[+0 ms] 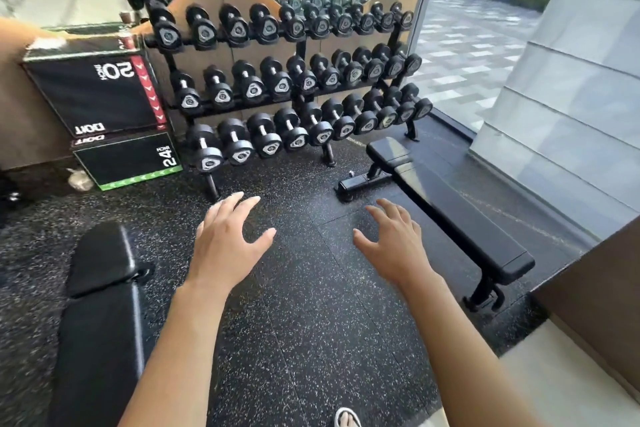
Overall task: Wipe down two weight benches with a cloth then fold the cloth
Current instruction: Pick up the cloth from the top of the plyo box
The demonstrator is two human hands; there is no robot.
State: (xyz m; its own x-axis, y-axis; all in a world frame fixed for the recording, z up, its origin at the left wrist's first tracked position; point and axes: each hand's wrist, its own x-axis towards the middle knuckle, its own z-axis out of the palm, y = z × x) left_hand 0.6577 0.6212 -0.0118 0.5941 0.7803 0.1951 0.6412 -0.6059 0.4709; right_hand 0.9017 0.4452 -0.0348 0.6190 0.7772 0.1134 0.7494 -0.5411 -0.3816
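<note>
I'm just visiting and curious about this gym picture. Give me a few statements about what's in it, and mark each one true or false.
1. Both hands are empty, with fingers spread. True: the left hand and right hand hold nothing.
2. A cloth lies on the bench on the right. False: the right bench has no cloth on it, and none shows clearly anywhere.
3. The dumbbell rack has three rows. True.
4. Both benches stand right of the hands. False: the second bench, the left bench, is on the left.
5. The black box marked 24 sits on top of the box marked 50. False: it sits underneath.
</note>
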